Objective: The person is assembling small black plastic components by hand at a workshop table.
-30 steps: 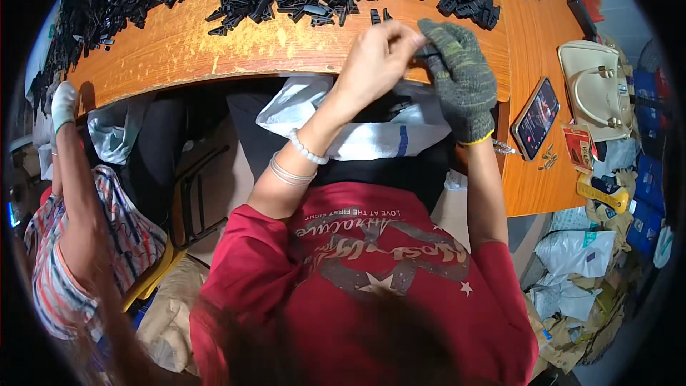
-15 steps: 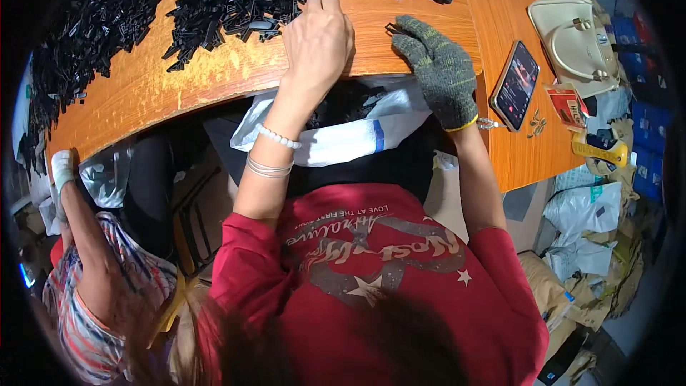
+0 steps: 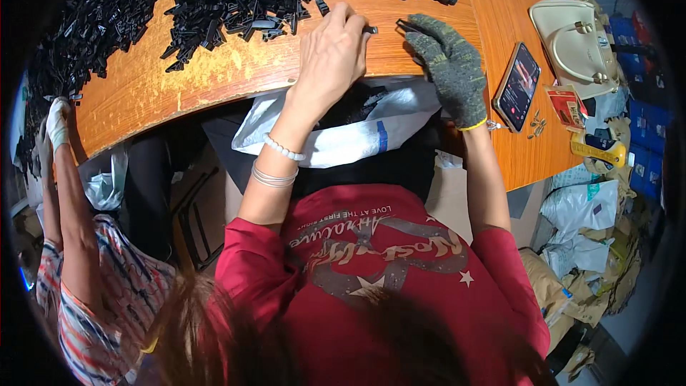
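My bare left hand (image 3: 332, 53), with a bead bracelet and thin bangles at the wrist, is closed above the wooden table. A small black plastic piece (image 3: 371, 30) pokes out by its fingertips; the rest is hidden under the fingers. My right hand (image 3: 450, 64) wears a dark grey knitted glove with a yellow cuff. Its fingers pinch a slim black plastic clip (image 3: 403, 26) that sticks out to the left. Beyond both hands lies a heap of black plastic clips (image 3: 243, 0). Below them, a white sack (image 3: 343, 144) with dark pieces inside hangs open at the table edge.
Another heap of black pieces (image 3: 107, 14) lies at far left, where a co-worker's white-covered hand (image 3: 57, 118) reaches in. On the right are a phone (image 3: 517, 86), a cream handbag (image 3: 572, 43), a red packet (image 3: 567, 107) and a yellow-handled tool (image 3: 600, 149). Plastic bags (image 3: 582, 207) fill the floor beyond.
My left hand has drawn back from the heap and moved right toward the glove, a black piece now showing at its fingertips. The right hand shifted slightly right. The co-worker's hand moved up to their heap.
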The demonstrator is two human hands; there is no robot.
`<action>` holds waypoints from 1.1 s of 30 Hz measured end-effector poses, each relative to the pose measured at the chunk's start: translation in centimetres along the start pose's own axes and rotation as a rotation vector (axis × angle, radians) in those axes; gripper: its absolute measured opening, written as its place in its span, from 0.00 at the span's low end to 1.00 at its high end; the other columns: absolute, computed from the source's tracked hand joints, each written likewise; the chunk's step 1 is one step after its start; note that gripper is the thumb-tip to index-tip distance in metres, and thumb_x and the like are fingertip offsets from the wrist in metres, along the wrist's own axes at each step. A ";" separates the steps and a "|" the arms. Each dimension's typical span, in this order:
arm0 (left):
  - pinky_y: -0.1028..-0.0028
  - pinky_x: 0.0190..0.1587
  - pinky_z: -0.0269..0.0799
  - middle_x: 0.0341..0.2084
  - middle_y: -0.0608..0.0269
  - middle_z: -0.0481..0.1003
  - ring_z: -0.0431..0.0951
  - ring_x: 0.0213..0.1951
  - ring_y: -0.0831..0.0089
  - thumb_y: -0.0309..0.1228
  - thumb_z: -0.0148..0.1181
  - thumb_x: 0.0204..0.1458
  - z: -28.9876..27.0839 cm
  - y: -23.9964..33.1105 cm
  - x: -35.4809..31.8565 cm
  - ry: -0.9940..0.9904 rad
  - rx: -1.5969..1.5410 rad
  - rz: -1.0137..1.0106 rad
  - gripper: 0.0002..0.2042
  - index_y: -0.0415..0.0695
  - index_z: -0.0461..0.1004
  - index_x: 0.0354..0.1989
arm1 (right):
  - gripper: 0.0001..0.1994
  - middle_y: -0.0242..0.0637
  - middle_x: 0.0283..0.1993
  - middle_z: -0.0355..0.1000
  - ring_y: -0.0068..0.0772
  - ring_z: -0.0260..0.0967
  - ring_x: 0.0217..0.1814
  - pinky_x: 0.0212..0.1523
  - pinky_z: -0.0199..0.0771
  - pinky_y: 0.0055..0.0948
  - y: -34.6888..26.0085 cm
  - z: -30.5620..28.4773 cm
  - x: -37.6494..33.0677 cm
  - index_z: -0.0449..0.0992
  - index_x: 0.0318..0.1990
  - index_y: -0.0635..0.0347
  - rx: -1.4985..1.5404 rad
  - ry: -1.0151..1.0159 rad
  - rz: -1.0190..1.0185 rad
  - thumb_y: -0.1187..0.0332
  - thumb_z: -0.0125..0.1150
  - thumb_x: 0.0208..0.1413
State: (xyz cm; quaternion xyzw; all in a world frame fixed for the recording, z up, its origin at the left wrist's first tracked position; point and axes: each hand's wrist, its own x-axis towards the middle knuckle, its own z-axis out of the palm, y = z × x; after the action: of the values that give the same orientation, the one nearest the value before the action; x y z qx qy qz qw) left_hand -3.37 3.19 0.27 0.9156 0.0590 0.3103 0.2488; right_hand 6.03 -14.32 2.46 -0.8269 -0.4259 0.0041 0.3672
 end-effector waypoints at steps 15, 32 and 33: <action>0.67 0.34 0.70 0.29 0.58 0.72 0.75 0.30 0.61 0.27 0.63 0.47 0.0 -1.1 -0.2 -0.111 -0.294 -0.096 0.07 0.39 0.76 0.33 | 0.15 0.36 0.48 0.76 0.39 0.74 0.46 0.47 0.73 0.33 -1.2 -2.8 2.2 0.79 0.47 0.51 -0.283 -0.314 -0.140 0.59 0.61 0.53; 0.65 0.31 0.70 0.29 0.57 0.70 0.75 0.30 0.56 0.22 0.62 0.45 -0.1 -0.5 -0.6 -0.021 -0.331 -0.043 0.07 0.41 0.74 0.34 | 0.09 0.41 0.24 0.73 0.42 0.74 0.27 0.24 0.72 0.38 -4.6 -1.4 5.8 0.78 0.27 0.57 -0.666 -0.316 -0.543 0.61 0.65 0.46; 0.65 0.31 0.70 0.29 0.57 0.70 0.75 0.30 0.56 0.21 0.61 0.45 -0.2 -0.5 -0.7 -0.016 -0.321 -0.048 0.08 0.42 0.75 0.35 | 0.10 0.41 0.24 0.73 0.42 0.74 0.26 0.24 0.73 0.37 -4.8 -1.2 5.9 0.78 0.27 0.58 -0.687 -0.338 -0.530 0.61 0.66 0.45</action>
State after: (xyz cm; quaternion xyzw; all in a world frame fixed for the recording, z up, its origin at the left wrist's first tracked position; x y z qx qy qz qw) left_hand -4.01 3.48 -0.22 0.8648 0.0287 0.3025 0.3997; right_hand 6.88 -9.11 8.09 -0.7509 -0.6532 -0.0965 -0.0142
